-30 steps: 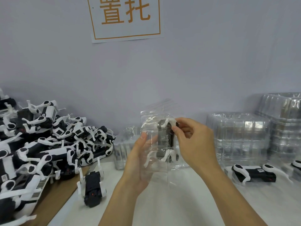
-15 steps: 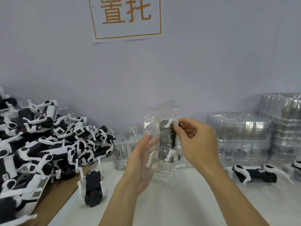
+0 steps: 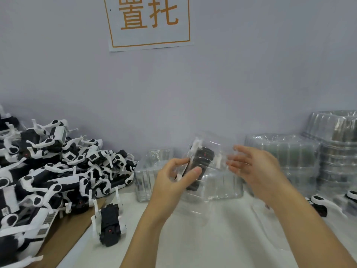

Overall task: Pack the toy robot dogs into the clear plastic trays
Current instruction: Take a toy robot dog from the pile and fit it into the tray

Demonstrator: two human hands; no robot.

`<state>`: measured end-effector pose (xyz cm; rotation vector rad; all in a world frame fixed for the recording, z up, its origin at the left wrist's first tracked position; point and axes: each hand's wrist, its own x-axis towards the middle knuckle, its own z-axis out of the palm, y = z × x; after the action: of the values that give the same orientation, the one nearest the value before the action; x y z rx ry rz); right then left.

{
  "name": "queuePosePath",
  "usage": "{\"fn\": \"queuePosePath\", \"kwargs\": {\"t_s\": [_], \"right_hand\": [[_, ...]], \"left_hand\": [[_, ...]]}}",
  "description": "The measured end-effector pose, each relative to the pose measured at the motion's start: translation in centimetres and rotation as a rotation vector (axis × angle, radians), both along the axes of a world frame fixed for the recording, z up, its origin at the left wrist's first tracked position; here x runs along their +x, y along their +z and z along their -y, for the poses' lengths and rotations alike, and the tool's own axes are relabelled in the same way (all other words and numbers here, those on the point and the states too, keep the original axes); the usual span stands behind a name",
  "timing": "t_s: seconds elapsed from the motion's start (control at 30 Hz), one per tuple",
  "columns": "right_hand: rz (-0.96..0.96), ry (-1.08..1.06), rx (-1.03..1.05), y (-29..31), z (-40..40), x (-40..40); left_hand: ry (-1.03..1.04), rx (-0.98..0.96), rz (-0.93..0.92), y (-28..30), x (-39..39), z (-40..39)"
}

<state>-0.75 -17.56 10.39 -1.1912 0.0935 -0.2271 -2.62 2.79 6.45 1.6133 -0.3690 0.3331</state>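
Toy dog: the toy dog [image 3: 201, 167] sits in the clear tray [image 3: 216, 171], held up above the middle of the table [image 3: 212, 238].
Left hand: the left hand [image 3: 173, 182] pinches tray and dog, thumb on top.
Right hand: the right hand [image 3: 251, 167] is spread, blurry, beside the tray.
Do it well: press the dog flat, and keep its thin white legs from bending.
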Motion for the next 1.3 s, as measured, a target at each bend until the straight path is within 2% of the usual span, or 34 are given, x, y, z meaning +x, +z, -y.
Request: {"fn": "queuePosePath", "kwargs": {"t_s": [0.07,0.13,0.2,0.4,0.57,0.73,0.83,0.87,0.93,1.0,1.03,1.13,1.3], "right_hand": [[-0.076,0.085,-0.014,0.4,1.1,-0.4],[-0.126,0.13,-0.138,0.7,1.6,-0.8],[-0.143,0.14,-0.249,1.1,1.3,-1.4],[-0.083,0.095,-0.657,0.6,0.6,-1.5],[0.038,-0.076,-0.586,0.0,0.4,-1.0],[0.146,-0.172,-0.522,-0.2,0.3,-0.4],[0.19,-0.206,-0.476,-0.3,0.8,-0.2],[0.202,-0.198,-0.458,-0.3,0.9,-0.2],[0.228,-0.165,-0.424,-0.3,0.9,-0.2],[0.25,-0.119,-0.394,-0.4,0.8,-0.1],[0.256,-0.096,-0.383,-0.4,0.7,0.0],[0.257,-0.076,-0.36,-0.7,0.5,0.2],[0.22,-0.091,-0.379,-1.3,0.7,0.6]], "left_hand": [[0.1,0.184,0.046,-0.3,0.0,0.1],[0.187,0.396,0.088,-0.8,0.1,0.4],[0.205,0.52,0.102,-1.0,0.0,0.7],[0.268,0.733,0.272,-1.1,0.1,1.1],[0.245,0.73,0.245,-0.8,-0.1,1.5],[0.186,0.589,0.206,-0.7,0.0,1.0],[0.279,0.25,0.148,-0.6,0.1,0.5],[0.311,0.1,0.072,-0.4,0.2,0.5],[0.249,-0.178,-0.21,0.1,0.3,0.3],[0.035,-0.365,-0.465,0.0,0.5,0.0],[-0.057,-0.424,-0.532,-0.1,0.5,-0.2],[-0.081,-0.472,-0.551,-0.4,0.7,-0.7],[0.149,-0.401,-0.526,-0.6,1.4,-0.8]]}}
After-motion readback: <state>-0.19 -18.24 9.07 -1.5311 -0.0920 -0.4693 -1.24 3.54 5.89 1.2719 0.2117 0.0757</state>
